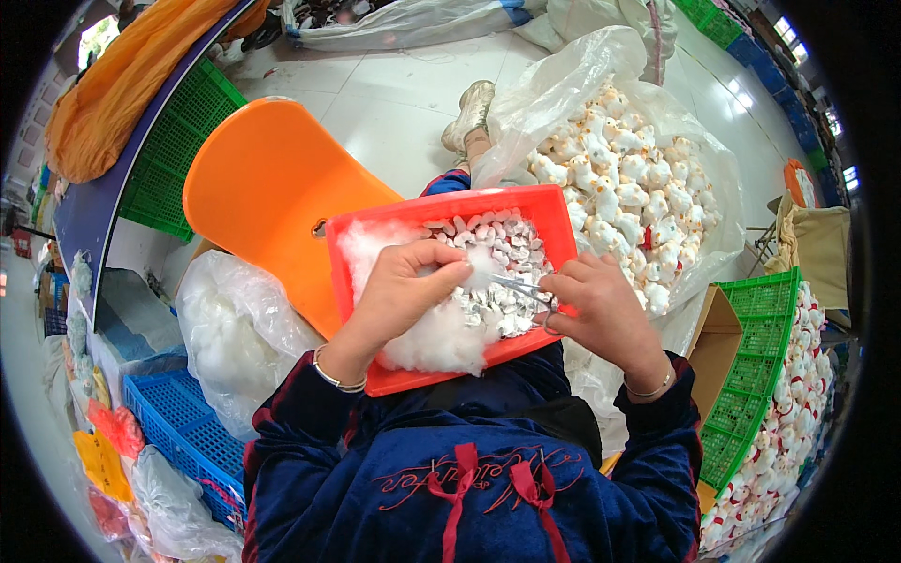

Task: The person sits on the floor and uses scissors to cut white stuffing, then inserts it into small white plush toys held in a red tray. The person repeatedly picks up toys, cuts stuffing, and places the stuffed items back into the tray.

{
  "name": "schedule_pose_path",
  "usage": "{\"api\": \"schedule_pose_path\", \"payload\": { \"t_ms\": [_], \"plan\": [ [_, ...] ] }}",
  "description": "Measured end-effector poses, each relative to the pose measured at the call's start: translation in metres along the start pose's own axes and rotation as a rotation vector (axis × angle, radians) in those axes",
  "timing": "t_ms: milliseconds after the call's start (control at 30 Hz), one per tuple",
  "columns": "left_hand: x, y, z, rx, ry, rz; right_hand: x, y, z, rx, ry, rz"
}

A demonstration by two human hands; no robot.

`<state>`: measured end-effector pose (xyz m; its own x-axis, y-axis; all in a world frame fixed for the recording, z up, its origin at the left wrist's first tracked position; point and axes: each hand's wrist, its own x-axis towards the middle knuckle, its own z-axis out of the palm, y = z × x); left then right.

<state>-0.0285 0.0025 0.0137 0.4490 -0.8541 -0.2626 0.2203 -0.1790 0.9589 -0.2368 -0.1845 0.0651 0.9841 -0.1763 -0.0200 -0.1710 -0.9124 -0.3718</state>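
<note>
My left hand (pixel 408 286) is closed in a pinch on a small white fluffy piece (pixel 483 263), held over a red tray on my lap. The piece's exact kind is not clear. My right hand (pixel 605 305) grips silver forceps (pixel 516 285) by their finger loops, and the tips reach to the white piece. Under my hands, the red plastic tray (pixel 554 220) holds white fibre stuffing (pixel 427 342) along its left and near side. Several small white and silvery pieces (pixel 511 239) fill its far and right part.
To the right, a clear plastic bag (pixel 601 56) bulges with small white plush toys (pixel 619 178). A green crate (pixel 755 347) and more toys stand beyond it. An orange chair (pixel 272 178) is at the left, near a bag of stuffing (pixel 225 328) and a blue crate (pixel 183 422).
</note>
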Motion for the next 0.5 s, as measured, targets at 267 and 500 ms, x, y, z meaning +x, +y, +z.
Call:
{"api": "schedule_pose_path", "payload": {
  "t_ms": [267, 500],
  "plan": [
    [0.004, 0.007, -0.001, 0.185, 0.048, 0.059, 0.003, 0.0, 0.019, 0.043, 0.008, -0.027],
    [0.012, -0.012, -0.004, -0.229, 0.156, 0.02, 0.004, -0.015, -0.007, 0.011, 0.228, -0.087]
  ]
}}
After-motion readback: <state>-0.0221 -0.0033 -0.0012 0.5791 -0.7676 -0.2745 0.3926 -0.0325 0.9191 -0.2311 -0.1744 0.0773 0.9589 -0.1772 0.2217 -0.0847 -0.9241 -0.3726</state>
